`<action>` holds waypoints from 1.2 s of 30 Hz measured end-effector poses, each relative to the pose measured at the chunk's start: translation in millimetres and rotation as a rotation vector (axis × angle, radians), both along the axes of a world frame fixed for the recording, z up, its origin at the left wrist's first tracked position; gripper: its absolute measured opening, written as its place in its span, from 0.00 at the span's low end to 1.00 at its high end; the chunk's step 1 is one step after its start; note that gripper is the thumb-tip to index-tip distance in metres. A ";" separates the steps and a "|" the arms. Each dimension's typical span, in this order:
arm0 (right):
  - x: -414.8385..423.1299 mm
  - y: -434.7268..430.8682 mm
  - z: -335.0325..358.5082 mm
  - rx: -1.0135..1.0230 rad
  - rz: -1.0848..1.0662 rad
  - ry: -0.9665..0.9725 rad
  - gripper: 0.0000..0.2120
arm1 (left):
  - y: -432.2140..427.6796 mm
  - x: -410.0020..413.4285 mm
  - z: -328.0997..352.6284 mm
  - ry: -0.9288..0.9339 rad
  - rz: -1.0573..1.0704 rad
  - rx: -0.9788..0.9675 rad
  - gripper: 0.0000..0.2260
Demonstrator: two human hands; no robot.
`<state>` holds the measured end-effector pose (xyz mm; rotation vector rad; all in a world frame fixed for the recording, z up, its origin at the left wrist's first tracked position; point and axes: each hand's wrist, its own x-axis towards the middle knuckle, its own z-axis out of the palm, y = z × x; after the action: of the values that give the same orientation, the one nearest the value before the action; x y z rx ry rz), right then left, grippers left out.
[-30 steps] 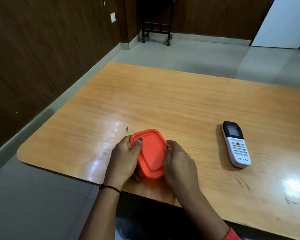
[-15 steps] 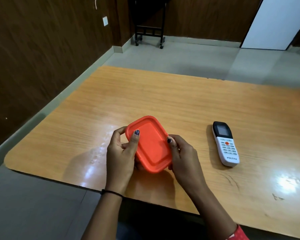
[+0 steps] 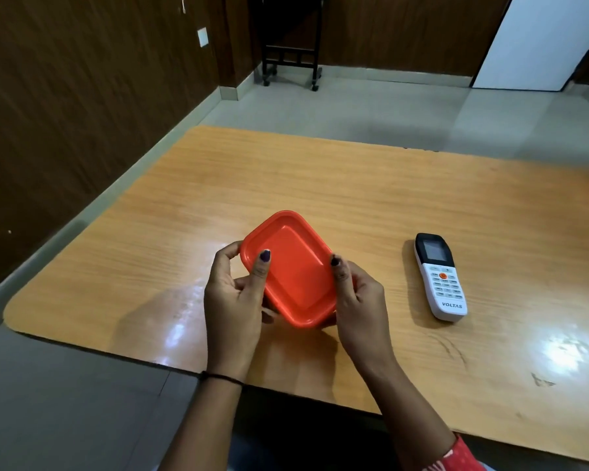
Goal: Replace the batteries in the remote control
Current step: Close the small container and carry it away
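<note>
A room with dark wood-panelled walls (image 3: 82, 96) fills the upper left of the frame, a grey tiled floor (image 3: 371, 107) runs across the top centre, and a white door (image 3: 538, 42) stands at the upper right; a black wheeled stand (image 3: 291, 59) sits against the far wall, and a small white switch plate (image 3: 203, 37) is fixed to the panelling. A glossy orange-brown wooden table (image 3: 320, 185) with rounded corners takes up the middle and right of the frame, showing bright light reflections and a few scuffs toward the lower right. On it, right of centre, lies the remote (image 3: 440, 276), white with a black top and small screen, an orange button below the screen, and the word "VOLTAS" printed near its lower end. It rests face up, its long axis running nearly up and down the frame, screen end toward the far side of the table, label end toward the person. Well apart from it, at the centre of the frame, an orange box (image 3: 291, 268) with a rounded rectangular lid is tilted, its far end raised. The left hand (image 3: 233, 300) grips its left edge, thumb pressed on the lid and fingers curled beneath. The right hand (image 3: 359, 302) clasps the right edge, thumb on the rim. A thin black band (image 3: 220, 377) circles the left wrist; a red sleeve (image 3: 456, 455) shows at the bottom right.
</note>
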<state>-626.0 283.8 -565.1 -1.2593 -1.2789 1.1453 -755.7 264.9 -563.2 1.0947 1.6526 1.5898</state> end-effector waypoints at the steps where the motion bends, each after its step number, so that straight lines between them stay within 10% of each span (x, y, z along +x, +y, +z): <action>1: 2.9 1.2 1.0 0.045 0.002 -0.026 0.17 | 1.0 -2.2 -1.3 0.011 0.004 0.007 0.06; 6: 18.6 8.9 -2.1 0.209 0.200 -0.362 0.18 | 5.7 -16.5 -5.9 -0.151 -0.181 -0.101 0.30; 14: -2.1 -9.9 2.9 0.013 0.024 0.224 0.21 | 3.3 -3.3 8.1 -0.474 -0.068 -0.031 0.17; 24: -5.1 -8.8 -0.8 0.057 -0.172 0.124 0.25 | 1.1 4.9 9.8 -0.521 -0.067 -0.020 0.15; 36: -37.2 -33.8 -11.0 0.117 0.146 -0.232 0.19 | -29.1 -56.1 15.5 -0.493 0.088 -0.074 0.12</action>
<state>-663.2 250.1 -576.0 -1.2548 -1.6095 1.0312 -811.8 235.8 -547.7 0.5364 1.4226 1.6719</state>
